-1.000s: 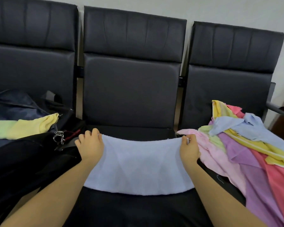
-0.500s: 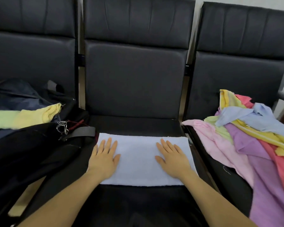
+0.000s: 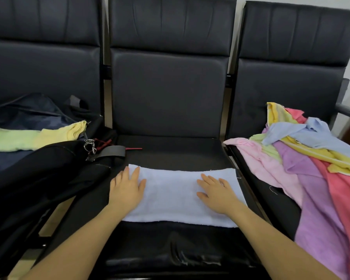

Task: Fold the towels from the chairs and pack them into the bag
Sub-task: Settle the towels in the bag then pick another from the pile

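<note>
A pale blue-white towel [image 3: 174,195], folded into a long strip, lies flat on the middle chair seat [image 3: 170,152]. My left hand [image 3: 126,190] rests palm down on its left end, fingers spread. My right hand [image 3: 216,194] presses flat on its right part. A black bag [image 3: 38,178] lies open on the left chair, with a folded yellow-green towel [image 3: 32,136] on top of it. A loose heap of towels [image 3: 311,158], pink, purple, yellow, blue and red, covers the right chair.
Three black padded chairs stand in a row against a pale wall. A key ring [image 3: 89,145] and a grey strap [image 3: 111,151] hang from the bag onto the middle seat's left edge. A metal armrest [image 3: 348,109] juts out at far right.
A second ago both hands gripped the towel's far edge and folded it over. They then let go and laid flat on it, and have since slid slightly outward.
</note>
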`<state>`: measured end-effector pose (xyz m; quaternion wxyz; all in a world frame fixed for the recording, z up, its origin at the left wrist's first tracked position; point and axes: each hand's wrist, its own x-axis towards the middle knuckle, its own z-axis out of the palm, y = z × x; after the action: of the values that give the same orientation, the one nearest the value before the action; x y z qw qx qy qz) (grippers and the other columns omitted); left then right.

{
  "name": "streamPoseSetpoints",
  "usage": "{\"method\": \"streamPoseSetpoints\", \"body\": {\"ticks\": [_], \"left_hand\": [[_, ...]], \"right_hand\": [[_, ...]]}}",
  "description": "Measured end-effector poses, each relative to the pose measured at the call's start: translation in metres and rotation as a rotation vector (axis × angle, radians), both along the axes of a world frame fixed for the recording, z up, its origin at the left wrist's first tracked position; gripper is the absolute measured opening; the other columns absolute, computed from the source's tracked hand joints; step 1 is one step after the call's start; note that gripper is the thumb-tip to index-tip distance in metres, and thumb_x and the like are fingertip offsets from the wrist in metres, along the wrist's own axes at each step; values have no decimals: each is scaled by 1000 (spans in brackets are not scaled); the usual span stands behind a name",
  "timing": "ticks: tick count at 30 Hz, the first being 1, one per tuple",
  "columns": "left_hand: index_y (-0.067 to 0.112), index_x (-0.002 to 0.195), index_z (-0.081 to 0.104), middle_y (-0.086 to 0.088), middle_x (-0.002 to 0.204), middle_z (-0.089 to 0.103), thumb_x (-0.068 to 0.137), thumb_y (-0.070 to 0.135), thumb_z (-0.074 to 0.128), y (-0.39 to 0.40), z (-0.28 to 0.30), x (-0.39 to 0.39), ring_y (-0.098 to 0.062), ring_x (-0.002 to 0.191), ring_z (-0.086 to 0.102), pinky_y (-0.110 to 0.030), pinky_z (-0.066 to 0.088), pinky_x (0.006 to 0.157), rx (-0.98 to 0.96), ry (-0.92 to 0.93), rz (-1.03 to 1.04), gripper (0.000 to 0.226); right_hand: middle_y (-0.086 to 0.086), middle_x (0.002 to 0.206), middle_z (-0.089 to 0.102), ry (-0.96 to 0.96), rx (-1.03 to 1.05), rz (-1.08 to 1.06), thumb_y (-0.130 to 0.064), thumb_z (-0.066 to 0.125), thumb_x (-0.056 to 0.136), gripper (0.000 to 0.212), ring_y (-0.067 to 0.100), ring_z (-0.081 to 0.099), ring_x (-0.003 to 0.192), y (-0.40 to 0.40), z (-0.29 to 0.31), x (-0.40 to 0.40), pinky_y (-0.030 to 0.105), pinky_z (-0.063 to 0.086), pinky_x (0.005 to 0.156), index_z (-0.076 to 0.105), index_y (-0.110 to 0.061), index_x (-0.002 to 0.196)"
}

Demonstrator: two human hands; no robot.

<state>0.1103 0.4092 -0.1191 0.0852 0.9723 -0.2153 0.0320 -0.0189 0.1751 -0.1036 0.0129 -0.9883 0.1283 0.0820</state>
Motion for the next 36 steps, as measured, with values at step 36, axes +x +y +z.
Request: {"method": "streamPoseSetpoints", "body": {"ticks": [36], "left_hand": [[5, 103, 69, -7, 80, 66, 69, -2, 76, -44, 34, -30, -27, 70, 65, -36, 50, 70, -617, -463, -342, 36]], "right_hand": [[-2, 121, 51, -266, -17, -130, -35, 36, 100, 34, 19, 47, 113, 22, -8, -1, 33, 26, 96, 52, -21, 127]]}}
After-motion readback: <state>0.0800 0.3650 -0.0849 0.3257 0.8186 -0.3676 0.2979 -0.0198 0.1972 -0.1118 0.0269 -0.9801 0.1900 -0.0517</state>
